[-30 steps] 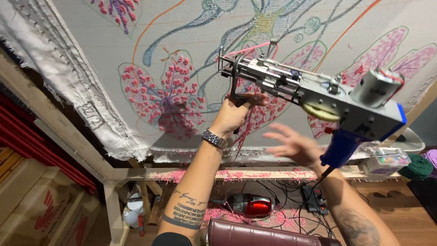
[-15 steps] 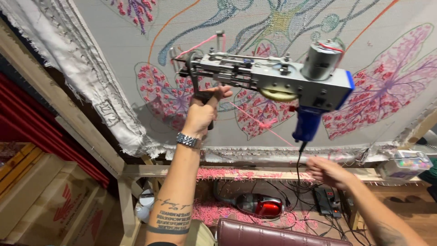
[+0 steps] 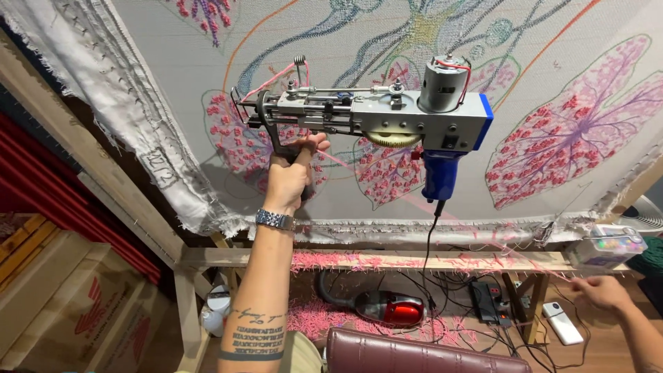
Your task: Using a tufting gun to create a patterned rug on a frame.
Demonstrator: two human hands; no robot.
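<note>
In front of the stretched backing cloth (image 3: 173, 103), at the centre of the view, the left hand (image 3: 290, 176) is clenched around the front grip of a tufting gun (image 3: 376, 117), held up with its needle end pointing toward nine o'clock and its blue rear handle (image 3: 438, 173) hanging free at about five o'clock from the motor; nobody holds that rear handle. The gun sits just off the cloth over the pink flower petals (image 3: 238, 138), though whether the needle touches the fabric cannot be told from this angle. A strand of pink yarn (image 3: 359, 169) runs from the gun's front down toward four o'clock, all the way to the right hand (image 3: 604, 290), which sits low at the right edge (fingers loosely curled, apparently drawing the strand; the grip itself is too small to confirm). The black power cord (image 3: 428, 242) drops from the handle toward the power strip (image 3: 487, 304) on the floor, near a red vacuum cleaner (image 3: 390, 307) and pink yarn scraps.

As a judgement, the step in hand is feeding or freeing the yarn, not tufting; the next move likely calls for slack yarn running clear of the wooden frame rail (image 3: 387, 259), then the right hand coming up to the blue handle before the needle meets the cloth.
</note>
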